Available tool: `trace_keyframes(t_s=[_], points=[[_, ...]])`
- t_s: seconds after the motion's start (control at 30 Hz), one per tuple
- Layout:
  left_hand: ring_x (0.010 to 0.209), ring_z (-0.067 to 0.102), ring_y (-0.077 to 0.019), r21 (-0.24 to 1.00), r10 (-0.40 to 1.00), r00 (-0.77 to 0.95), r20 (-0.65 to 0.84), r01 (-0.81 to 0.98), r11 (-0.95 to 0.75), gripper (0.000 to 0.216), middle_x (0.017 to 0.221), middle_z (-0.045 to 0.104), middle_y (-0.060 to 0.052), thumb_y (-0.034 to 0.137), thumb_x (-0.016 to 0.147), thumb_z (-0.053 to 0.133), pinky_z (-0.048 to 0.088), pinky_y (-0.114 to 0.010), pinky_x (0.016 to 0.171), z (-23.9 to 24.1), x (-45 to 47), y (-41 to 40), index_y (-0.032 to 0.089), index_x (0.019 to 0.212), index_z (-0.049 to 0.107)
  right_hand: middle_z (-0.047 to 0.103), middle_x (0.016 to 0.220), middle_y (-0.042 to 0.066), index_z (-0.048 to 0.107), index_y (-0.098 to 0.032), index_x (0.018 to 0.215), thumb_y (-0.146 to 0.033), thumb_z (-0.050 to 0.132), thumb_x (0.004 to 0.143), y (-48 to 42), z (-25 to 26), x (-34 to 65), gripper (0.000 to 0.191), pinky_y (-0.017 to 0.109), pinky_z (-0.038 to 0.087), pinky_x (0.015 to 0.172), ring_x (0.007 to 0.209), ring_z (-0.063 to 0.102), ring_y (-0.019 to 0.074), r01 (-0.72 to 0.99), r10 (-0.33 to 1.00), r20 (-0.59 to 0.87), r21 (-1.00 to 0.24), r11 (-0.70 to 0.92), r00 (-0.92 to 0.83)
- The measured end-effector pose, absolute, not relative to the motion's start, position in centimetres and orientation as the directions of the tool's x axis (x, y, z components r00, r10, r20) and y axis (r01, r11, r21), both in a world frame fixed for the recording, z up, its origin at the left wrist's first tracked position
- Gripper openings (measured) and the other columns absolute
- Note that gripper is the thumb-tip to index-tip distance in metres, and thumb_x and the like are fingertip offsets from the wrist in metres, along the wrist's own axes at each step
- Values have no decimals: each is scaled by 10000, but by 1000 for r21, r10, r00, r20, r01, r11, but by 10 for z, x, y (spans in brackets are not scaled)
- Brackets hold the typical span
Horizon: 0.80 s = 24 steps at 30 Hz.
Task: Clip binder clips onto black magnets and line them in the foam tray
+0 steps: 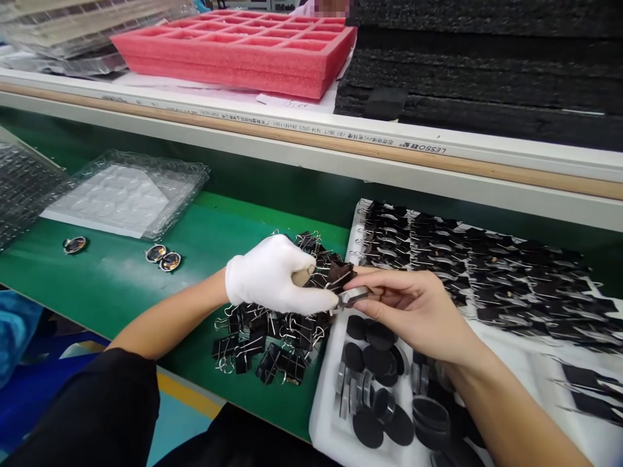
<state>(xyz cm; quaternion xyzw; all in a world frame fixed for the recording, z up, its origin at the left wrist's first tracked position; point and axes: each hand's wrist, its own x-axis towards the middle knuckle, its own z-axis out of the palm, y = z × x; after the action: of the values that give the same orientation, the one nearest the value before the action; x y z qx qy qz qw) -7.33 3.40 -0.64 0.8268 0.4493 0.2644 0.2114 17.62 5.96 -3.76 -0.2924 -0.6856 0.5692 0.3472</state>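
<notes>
My left hand [272,275], in a white glove, is closed with thumb and fingers on a black binder clip [339,275] with wire handles. My bare right hand [418,311] pinches a thin dark piece with a shiny edge [356,296], which looks like a disc seen from the side. Clip and piece meet between the two hands; the fingers partly hide where they touch. Beneath my left hand lies a heap of black binder clips [250,347] on the green table. Loose dark round discs [368,427] lie below my right hand in a white foam tray [324,415].
Rows of clipped dark pieces [438,259] fill the tray's far part. Clear plastic trays [185,172] and small round amber pieces [170,261] lie at left. Overhead, a shelf edge [292,133] crosses, carrying pink foam [233,61] and stacked black foam [467,65]. A person is partly visible behind.
</notes>
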Motion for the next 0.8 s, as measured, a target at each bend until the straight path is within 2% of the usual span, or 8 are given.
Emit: trace_keyframes(t_s=[0.17, 0.27, 0.33, 0.43, 0.53, 0.6, 0.8], points=[[476, 214, -75, 501, 866, 438, 243, 708, -498, 560, 443, 268, 71, 493, 797, 654, 196, -268, 450, -8, -69, 31, 211, 488, 281, 832, 1056, 80, 871, -272, 970, -304, 841, 845, 59, -38, 177, 133, 406, 684, 930, 1132, 772, 309, 65, 794, 194, -957, 281, -576], [453, 226, -79, 393, 840, 462, 283, 743, -541, 537, 433, 270, 65, 504, 778, 625, 205, -277, 457, -10, -68, 28, 222, 485, 274, 830, 1065, 91, 871, -269, 957, -305, 864, 821, 60, -34, 179, 141, 370, 702, 844, 1122, 775, 317, 77, 779, 167, -961, 266, -604], [462, 213, -84, 359, 828, 461, 317, 750, -555, 511, 447, 249, 65, 471, 784, 595, 206, -280, 467, -11, -69, 28, 222, 491, 259, 812, 1161, 113, 868, -251, 958, -330, 887, 807, 63, -32, 181, 171, 335, 706, 738, 982, 807, 291, 34, 776, 140, -978, 204, -615], [496, 196, -89, 413, 817, 459, 349, 707, -574, 450, 483, 225, 68, 359, 815, 556, 214, -275, 478, -9, -72, 30, 213, 512, 257, 792, 1229, 112, 852, -251, 1026, -381, 895, 825, 71, -31, 186, 244, 327, 698, 675, 732, 784, 195, -57, 822, 91, -996, 71, -561], [514, 199, -88, 500, 806, 503, 312, 634, -590, 402, 516, 232, 69, 275, 846, 517, 217, -265, 478, -6, -74, 33, 206, 540, 265, 824, 982, 63, 838, -254, 1041, -398, 923, 802, 80, -32, 190, 292, 324, 689, 693, 682, 755, 175, -76, 883, 29, -997, -7, -469], [520, 209, -88, 529, 798, 537, 273, 609, -591, 399, 527, 239, 69, 255, 866, 508, 218, -260, 480, -5, -74, 34, 206, 552, 266, 813, 895, 50, 838, -245, 1014, -401, 933, 788, 83, -31, 193, 291, 317, 681, 688, 677, 748, 177, -44, 883, 18, -999, -3, -470], [495, 214, -88, 510, 742, 636, 210, 577, -639, 452, 506, 254, 74, 266, 903, 563, 212, -269, 480, -13, -69, 32, 217, 553, 281, 781, 835, 40, 854, -253, 1010, -402, 893, 816, 83, -23, 200, 248, 275, 631, 562, 623, 703, 165, 157, 783, 20, -976, 149, -621]])
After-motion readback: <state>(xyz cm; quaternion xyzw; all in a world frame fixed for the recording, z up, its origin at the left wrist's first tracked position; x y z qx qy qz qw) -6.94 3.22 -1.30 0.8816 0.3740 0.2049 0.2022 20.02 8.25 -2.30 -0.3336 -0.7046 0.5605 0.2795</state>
